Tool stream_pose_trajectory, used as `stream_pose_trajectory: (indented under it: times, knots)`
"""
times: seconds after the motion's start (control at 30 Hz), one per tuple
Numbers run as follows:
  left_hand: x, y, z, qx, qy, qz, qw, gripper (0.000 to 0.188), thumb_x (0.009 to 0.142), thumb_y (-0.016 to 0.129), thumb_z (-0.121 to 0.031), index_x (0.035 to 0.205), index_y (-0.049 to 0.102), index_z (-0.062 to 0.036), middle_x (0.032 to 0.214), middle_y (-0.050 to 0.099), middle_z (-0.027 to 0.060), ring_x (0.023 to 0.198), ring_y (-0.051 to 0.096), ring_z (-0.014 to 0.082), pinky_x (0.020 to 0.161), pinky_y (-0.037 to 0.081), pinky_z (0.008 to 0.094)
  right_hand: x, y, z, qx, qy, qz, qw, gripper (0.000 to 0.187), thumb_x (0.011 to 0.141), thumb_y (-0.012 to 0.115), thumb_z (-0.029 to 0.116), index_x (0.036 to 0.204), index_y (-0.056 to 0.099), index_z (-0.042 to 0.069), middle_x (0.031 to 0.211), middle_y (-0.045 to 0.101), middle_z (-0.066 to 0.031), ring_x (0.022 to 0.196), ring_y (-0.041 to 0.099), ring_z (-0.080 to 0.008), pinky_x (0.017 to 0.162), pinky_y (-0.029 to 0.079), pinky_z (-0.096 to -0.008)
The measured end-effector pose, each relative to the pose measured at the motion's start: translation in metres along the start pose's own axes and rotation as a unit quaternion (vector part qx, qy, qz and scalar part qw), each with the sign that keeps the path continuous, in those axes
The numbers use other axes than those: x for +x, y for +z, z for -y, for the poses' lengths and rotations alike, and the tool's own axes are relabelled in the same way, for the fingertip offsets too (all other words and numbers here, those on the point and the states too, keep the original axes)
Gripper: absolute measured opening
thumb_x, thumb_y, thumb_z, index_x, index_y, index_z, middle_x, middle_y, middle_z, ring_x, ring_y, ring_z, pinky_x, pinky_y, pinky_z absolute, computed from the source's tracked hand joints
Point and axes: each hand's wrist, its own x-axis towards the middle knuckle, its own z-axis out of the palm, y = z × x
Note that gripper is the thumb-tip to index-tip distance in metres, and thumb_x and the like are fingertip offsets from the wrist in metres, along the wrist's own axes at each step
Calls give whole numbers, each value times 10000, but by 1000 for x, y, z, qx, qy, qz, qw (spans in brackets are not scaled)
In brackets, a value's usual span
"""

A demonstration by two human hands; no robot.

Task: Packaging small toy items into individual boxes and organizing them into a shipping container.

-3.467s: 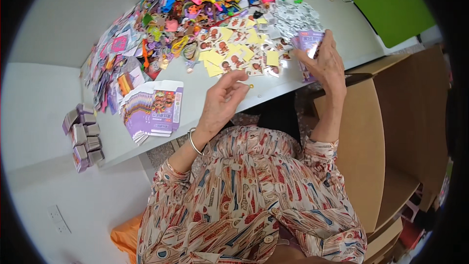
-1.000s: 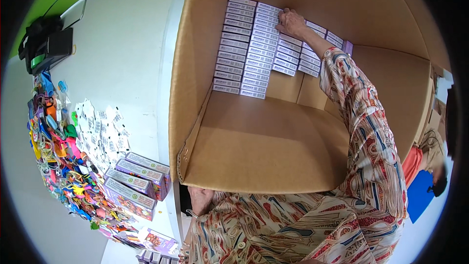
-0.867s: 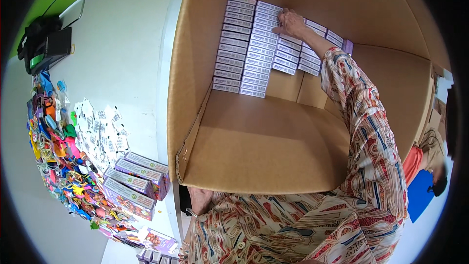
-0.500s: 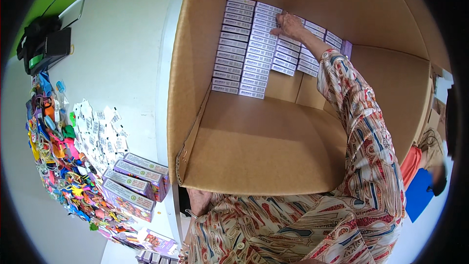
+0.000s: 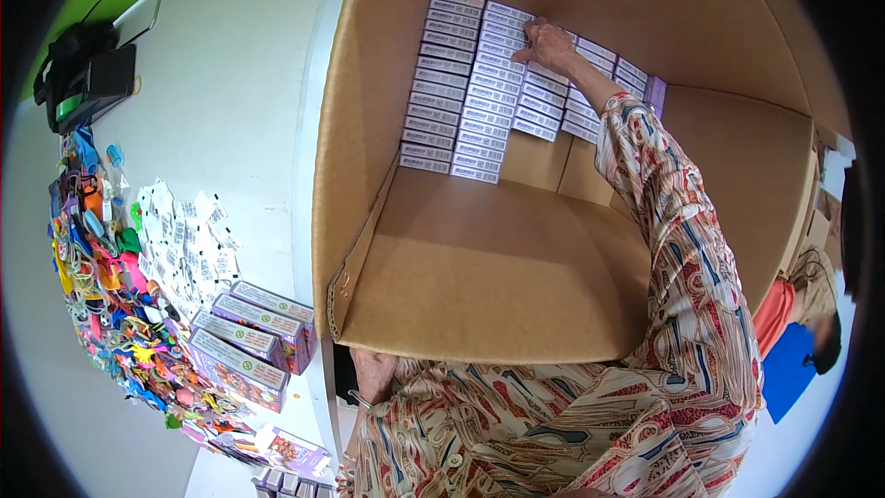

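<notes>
Boxes (image 5: 240, 358) are standing unpacked by the right edge of the desk (image 5: 249, 148), long axes slanting toward it. Left hand (image 5: 373, 373) is resting below the near edge of the carton (image 5: 498, 286), grip hidden. Packed boxes (image 5: 484, 106) are lining its far wall in uneven columns, long sides running crosswise; right hand (image 5: 551, 44), well apart, is covering the third column's top, hold unclear.

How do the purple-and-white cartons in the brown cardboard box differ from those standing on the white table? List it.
Boxed cartons form tall columns; table cartons stand in a small cluster. Boxed cartons show mainly narrow sides; table cartons also show colourful broad faces. Both have pale narrow sides.
</notes>
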Motion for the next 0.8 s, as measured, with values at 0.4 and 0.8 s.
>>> stream_pose_trajectory:
  times: [0.4, 0.8]
  knots:
    - [2, 4, -9, -37, 11, -32, 999, 182, 703, 591, -31, 854, 686, 8, 876, 682, 165, 910, 637, 343, 875, 456, 405, 4, 12, 1, 17, -34, 43, 998, 375, 776, 693, 388, 927, 633, 50, 926, 654, -161, 946, 627, -337, 806, 507, -448]
    - [3, 5, -9, -12, 16, -35, 999, 210, 737, 617, -85, 908, 672, 23, 927, 671, 194, 957, 623, 364, 898, 445, 420, -2, 17, 4, 56, -113, 69, 990, 392, 751, 727, 368, 825, 603, 3, 831, 625, -187, 838, 613, -354, 747, 492, -425]
